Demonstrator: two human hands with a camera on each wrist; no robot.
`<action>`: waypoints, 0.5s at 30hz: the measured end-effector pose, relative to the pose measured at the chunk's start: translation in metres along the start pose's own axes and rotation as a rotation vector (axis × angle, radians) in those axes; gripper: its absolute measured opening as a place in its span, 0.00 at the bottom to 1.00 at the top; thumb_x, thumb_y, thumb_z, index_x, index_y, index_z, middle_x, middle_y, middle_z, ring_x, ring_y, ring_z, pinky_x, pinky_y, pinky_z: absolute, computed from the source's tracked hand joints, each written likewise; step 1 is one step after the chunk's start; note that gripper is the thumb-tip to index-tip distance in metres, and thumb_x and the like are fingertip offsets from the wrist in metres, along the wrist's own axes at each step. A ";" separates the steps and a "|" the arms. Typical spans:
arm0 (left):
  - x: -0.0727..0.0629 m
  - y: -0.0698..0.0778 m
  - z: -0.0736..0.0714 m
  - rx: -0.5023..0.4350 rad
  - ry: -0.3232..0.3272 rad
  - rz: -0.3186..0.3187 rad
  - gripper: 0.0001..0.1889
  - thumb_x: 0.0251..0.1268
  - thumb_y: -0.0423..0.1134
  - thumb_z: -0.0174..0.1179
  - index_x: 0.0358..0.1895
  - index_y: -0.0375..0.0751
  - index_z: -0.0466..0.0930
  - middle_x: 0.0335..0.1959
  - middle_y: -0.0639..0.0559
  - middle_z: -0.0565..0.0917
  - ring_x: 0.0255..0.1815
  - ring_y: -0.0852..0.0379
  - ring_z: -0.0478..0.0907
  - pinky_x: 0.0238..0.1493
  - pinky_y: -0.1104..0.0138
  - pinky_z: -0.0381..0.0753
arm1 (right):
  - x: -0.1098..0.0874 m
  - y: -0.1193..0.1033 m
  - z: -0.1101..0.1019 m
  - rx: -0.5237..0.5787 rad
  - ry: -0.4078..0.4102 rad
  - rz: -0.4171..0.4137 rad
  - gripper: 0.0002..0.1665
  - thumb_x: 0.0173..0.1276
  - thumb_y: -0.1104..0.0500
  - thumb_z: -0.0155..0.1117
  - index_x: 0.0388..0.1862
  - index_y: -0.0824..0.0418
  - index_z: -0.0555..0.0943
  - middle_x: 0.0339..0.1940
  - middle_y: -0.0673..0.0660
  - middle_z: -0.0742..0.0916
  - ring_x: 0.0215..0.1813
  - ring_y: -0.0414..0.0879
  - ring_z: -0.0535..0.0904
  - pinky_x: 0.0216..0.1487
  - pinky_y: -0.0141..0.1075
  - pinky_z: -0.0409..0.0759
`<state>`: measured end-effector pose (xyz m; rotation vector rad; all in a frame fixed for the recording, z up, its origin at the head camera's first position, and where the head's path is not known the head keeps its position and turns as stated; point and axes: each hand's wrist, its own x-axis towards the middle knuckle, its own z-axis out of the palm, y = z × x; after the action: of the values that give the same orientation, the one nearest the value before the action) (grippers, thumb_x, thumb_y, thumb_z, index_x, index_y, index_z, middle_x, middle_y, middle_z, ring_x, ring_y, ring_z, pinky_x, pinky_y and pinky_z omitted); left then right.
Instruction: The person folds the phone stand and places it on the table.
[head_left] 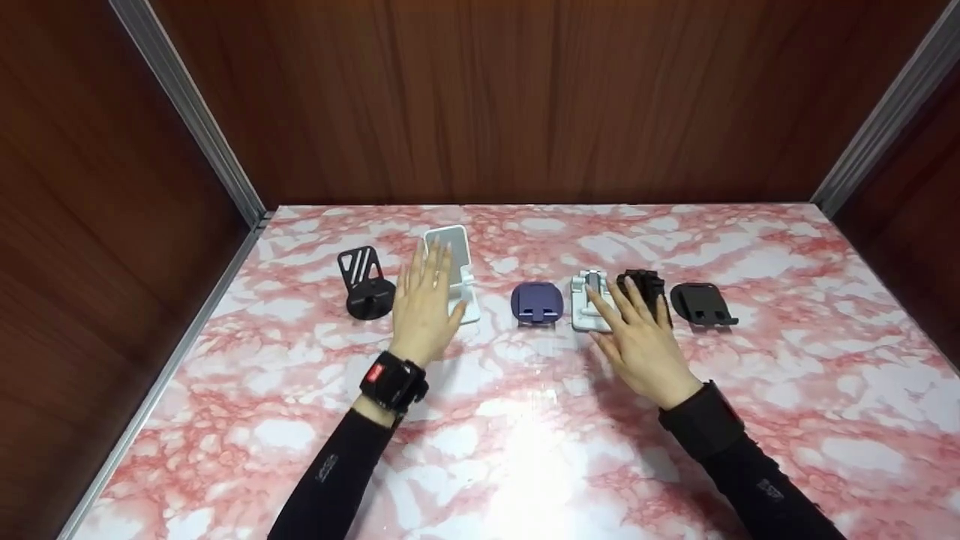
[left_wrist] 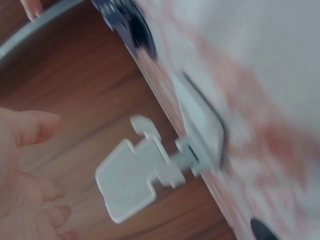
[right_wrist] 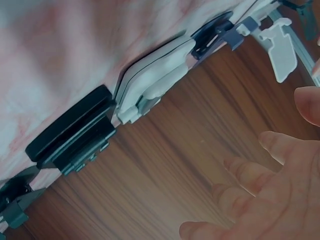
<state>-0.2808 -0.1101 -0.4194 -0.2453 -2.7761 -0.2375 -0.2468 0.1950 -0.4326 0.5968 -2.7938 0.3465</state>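
Observation:
My left hand, fingers straight, is over a white phone stand and covers part of it. That stand is unfolded with its panel raised, and the left wrist view shows a gap between its panel and the hand. Fingers spread, my right hand is above a folded white phone stand and a folded black stand, partly hiding both. In the right wrist view this hand stays apart from the black stand and the white one. Neither hand holds anything.
An unfolded black phone stand with a slotted panel stands at the left. Between the hands lies a folded purple stand. A dark folded stand is at the right end. Wooden walls enclose the marbled table.

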 end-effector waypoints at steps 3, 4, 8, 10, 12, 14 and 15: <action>0.012 -0.006 0.002 -0.029 0.041 -0.027 0.45 0.62 0.52 0.55 0.74 0.42 0.37 0.76 0.47 0.38 0.77 0.47 0.35 0.76 0.55 0.38 | 0.000 -0.001 0.000 0.004 -0.008 -0.007 0.34 0.72 0.45 0.45 0.74 0.46 0.52 0.75 0.59 0.56 0.76 0.58 0.43 0.70 0.66 0.40; 0.016 -0.009 0.003 -0.066 0.066 -0.031 0.47 0.61 0.50 0.57 0.74 0.40 0.37 0.76 0.46 0.38 0.77 0.46 0.35 0.77 0.55 0.38 | -0.001 -0.001 0.000 0.005 -0.011 -0.007 0.34 0.72 0.45 0.45 0.74 0.46 0.52 0.76 0.58 0.56 0.76 0.58 0.43 0.70 0.66 0.41; 0.030 -0.016 0.006 -0.326 0.145 -0.047 0.49 0.57 0.41 0.62 0.73 0.36 0.35 0.76 0.44 0.37 0.76 0.46 0.35 0.77 0.57 0.34 | -0.001 -0.001 0.000 0.007 -0.029 -0.006 0.34 0.72 0.44 0.44 0.74 0.45 0.50 0.76 0.58 0.54 0.77 0.57 0.41 0.70 0.66 0.40; 0.036 -0.019 0.007 -0.467 0.161 -0.059 0.48 0.58 0.38 0.61 0.73 0.34 0.35 0.76 0.42 0.38 0.76 0.45 0.36 0.77 0.57 0.35 | -0.001 0.000 0.000 0.008 -0.036 -0.004 0.35 0.72 0.44 0.44 0.74 0.43 0.48 0.76 0.57 0.53 0.77 0.57 0.40 0.70 0.66 0.39; 0.040 -0.022 0.008 -0.585 0.140 -0.100 0.47 0.59 0.37 0.60 0.73 0.35 0.34 0.76 0.41 0.39 0.76 0.46 0.37 0.77 0.57 0.37 | -0.002 0.000 0.000 0.016 -0.042 -0.003 0.35 0.72 0.44 0.44 0.74 0.42 0.47 0.76 0.57 0.53 0.77 0.56 0.40 0.70 0.66 0.38; 0.042 -0.026 0.009 -0.672 0.109 -0.144 0.46 0.60 0.37 0.59 0.73 0.37 0.34 0.76 0.41 0.42 0.76 0.46 0.40 0.77 0.58 0.40 | -0.002 -0.001 0.001 0.023 -0.040 -0.005 0.35 0.72 0.44 0.44 0.74 0.42 0.47 0.76 0.57 0.53 0.77 0.56 0.40 0.70 0.66 0.38; 0.043 -0.028 0.011 -0.705 0.091 -0.166 0.46 0.61 0.37 0.58 0.73 0.38 0.34 0.75 0.40 0.44 0.76 0.46 0.42 0.77 0.58 0.41 | -0.002 -0.001 0.001 0.027 -0.040 -0.005 0.35 0.72 0.44 0.45 0.74 0.42 0.47 0.76 0.57 0.53 0.77 0.56 0.40 0.70 0.66 0.38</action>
<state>-0.3301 -0.1290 -0.4182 -0.1609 -2.5158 -1.2322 -0.2449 0.1941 -0.4340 0.6238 -2.8290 0.3753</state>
